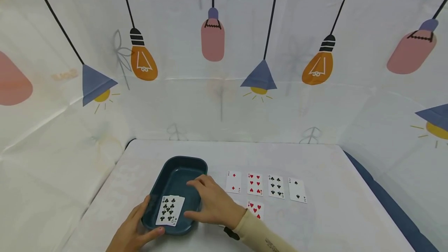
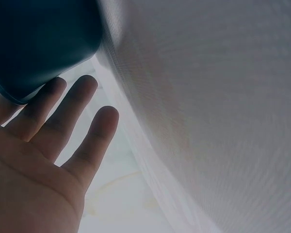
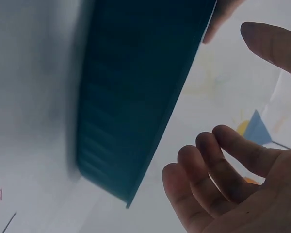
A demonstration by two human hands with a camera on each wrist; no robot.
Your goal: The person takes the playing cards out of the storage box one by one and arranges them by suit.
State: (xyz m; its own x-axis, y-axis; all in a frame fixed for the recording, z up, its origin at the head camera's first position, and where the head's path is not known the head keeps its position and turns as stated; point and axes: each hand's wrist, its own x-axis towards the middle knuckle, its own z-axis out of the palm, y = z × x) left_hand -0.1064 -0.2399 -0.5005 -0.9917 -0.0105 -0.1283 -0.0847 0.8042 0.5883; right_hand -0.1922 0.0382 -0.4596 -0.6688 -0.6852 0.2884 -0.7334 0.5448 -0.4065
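A dark teal tray (image 1: 180,176) lies on the white table, with a few overlapped playing cards (image 1: 170,210) near its front end; the top one shows clubs. My left hand (image 1: 132,228) rests against the tray's front left corner, thumb by the front rim. In the left wrist view its straight fingers (image 2: 80,104) touch or nearly touch the tray's outer wall. Over the tray's right side hovers my right hand (image 1: 216,203), thumb and fingers apart, nothing between them. The right wrist view shows the same loosely bent fingers (image 3: 196,179) beside the tray wall (image 3: 131,102).
Right of the tray lie face-up cards in a row: a two of diamonds (image 1: 233,182), a six of hearts (image 1: 254,184), a six of clubs (image 1: 276,186) and a two of spades (image 1: 297,190). Below them, another hearts card (image 1: 256,208) is partly covered by the right sleeve (image 1: 262,230).
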